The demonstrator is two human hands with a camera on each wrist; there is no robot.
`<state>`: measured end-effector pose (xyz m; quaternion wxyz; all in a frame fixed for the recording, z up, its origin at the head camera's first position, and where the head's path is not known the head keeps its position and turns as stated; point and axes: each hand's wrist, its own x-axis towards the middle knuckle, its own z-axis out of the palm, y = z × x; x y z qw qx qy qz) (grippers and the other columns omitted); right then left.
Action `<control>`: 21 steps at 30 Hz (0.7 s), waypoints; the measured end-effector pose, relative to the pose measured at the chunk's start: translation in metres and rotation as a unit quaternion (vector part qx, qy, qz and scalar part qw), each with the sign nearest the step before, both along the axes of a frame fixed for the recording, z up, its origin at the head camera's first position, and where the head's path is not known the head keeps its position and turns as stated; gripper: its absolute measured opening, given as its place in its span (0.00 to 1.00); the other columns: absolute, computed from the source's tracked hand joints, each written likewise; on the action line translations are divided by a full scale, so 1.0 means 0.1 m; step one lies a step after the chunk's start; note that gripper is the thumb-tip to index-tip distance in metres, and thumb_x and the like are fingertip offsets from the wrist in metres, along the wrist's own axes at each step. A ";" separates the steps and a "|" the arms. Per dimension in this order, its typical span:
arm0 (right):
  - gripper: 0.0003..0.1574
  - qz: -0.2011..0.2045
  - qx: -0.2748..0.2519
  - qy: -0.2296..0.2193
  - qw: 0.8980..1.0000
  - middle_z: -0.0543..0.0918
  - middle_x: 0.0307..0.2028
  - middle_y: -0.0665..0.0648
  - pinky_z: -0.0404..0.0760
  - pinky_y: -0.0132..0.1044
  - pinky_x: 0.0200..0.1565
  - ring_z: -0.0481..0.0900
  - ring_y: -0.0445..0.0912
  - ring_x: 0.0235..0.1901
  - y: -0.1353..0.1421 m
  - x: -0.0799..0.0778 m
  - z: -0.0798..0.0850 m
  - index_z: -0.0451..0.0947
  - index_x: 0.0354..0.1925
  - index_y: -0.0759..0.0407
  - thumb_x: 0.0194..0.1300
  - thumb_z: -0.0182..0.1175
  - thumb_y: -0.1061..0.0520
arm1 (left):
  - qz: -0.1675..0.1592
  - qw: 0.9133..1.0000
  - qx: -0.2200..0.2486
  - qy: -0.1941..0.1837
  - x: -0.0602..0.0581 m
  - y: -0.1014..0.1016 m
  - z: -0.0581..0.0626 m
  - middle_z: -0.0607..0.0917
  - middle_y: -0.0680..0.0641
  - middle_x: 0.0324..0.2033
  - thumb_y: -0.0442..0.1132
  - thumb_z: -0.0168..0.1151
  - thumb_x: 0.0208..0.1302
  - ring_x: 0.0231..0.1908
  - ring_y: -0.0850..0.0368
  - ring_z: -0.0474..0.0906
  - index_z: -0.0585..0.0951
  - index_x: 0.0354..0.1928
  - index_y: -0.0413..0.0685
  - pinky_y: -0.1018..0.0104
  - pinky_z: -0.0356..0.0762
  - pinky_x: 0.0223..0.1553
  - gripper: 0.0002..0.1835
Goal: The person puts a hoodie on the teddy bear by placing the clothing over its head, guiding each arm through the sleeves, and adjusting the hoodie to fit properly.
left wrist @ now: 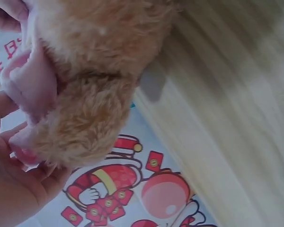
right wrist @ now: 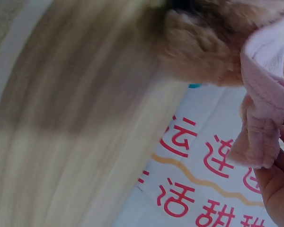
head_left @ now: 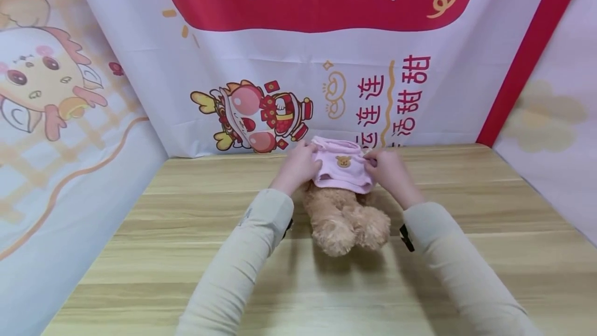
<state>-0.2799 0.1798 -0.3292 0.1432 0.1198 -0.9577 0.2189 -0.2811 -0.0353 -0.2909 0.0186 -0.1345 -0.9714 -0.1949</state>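
Note:
A light-brown plush toy (head_left: 333,227) lies on the table with its two feet toward me. A small pink shirt (head_left: 332,175) with a bear-face patch (head_left: 343,162) covers its upper part, and the head is hidden. My left hand (head_left: 298,165) grips the shirt's left side. In the left wrist view, its fingers sit around a pink sleeve (left wrist: 35,90) beside a furry limb (left wrist: 90,118). With thumb and fingers, my right hand (head_left: 392,172) pinches the right sleeve (right wrist: 267,109). The right wrist view shows another furry limb (right wrist: 194,52) outside that sleeve.
The wood-grain table (head_left: 186,253) ends at the back against a white and red printed cloth (head_left: 289,56). More printed cloth (head_left: 51,134) hangs at the left, and a pale wall covering (head_left: 559,134) stands at the right.

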 end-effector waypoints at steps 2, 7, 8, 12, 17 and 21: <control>0.17 0.013 0.004 0.002 1.000 0.81 0.30 0.63 0.71 0.41 0.33 0.74 0.51 0.29 -0.03 0.00 -0.04 0.80 0.46 0.68 0.60 0.57 0.62 | 0.002 1.000 0.003 0.000 0.00 -0.03 -0.05 0.70 0.41 0.62 0.42 0.55 0.66 0.59 0.44 0.72 0.73 0.61 0.46 0.54 0.69 0.63 0.22; 0.22 0.028 0.011 -0.004 1.000 0.79 0.42 0.67 0.76 0.48 0.42 0.75 0.56 0.38 -0.08 0.00 -0.13 0.75 0.53 0.67 0.59 0.58 0.61 | 0.003 1.000 0.018 0.010 0.01 -0.11 -0.19 0.72 0.40 0.60 0.38 0.56 0.66 0.58 0.44 0.73 0.73 0.61 0.45 0.54 0.70 0.62 0.21; 0.23 0.027 0.008 -0.004 1.000 0.77 0.45 0.68 0.76 0.51 0.44 0.75 0.58 0.40 -0.09 0.00 -0.15 0.74 0.53 0.67 0.59 0.58 0.61 | 0.002 1.000 0.020 0.013 0.01 -0.13 -0.22 0.72 0.40 0.60 0.38 0.56 0.66 0.58 0.44 0.73 0.73 0.61 0.44 0.54 0.69 0.63 0.22; 0.21 0.026 0.001 -0.005 1.000 0.75 0.47 0.69 0.75 0.54 0.48 0.74 0.60 0.45 -0.12 -0.01 -0.19 0.72 0.51 0.66 0.58 0.60 0.62 | -0.009 0.999 0.033 0.035 0.00 -0.17 -0.37 0.72 0.39 0.60 0.37 0.55 0.66 0.61 0.43 0.70 0.72 0.62 0.42 0.54 0.67 0.65 0.22; 0.20 0.045 0.006 -0.025 0.999 0.79 0.43 0.68 0.76 0.53 0.48 0.76 0.59 0.42 -0.14 -0.03 -0.21 0.73 0.51 0.67 0.59 0.59 0.62 | -0.017 0.997 0.051 0.058 -0.02 -0.19 -0.52 0.73 0.39 0.60 0.35 0.47 0.70 0.60 0.42 0.72 0.72 0.62 0.41 0.53 0.68 0.64 0.20; 0.21 0.072 0.006 -0.025 0.997 0.81 0.47 0.70 0.75 0.54 0.53 0.79 0.62 0.47 -0.15 -0.03 -0.22 0.74 0.54 0.68 0.65 0.54 0.59 | -0.008 0.998 0.038 0.051 -0.03 -0.22 -0.60 0.71 0.39 0.62 0.35 0.41 0.73 0.60 0.40 0.71 0.70 0.64 0.40 0.52 0.66 0.65 0.21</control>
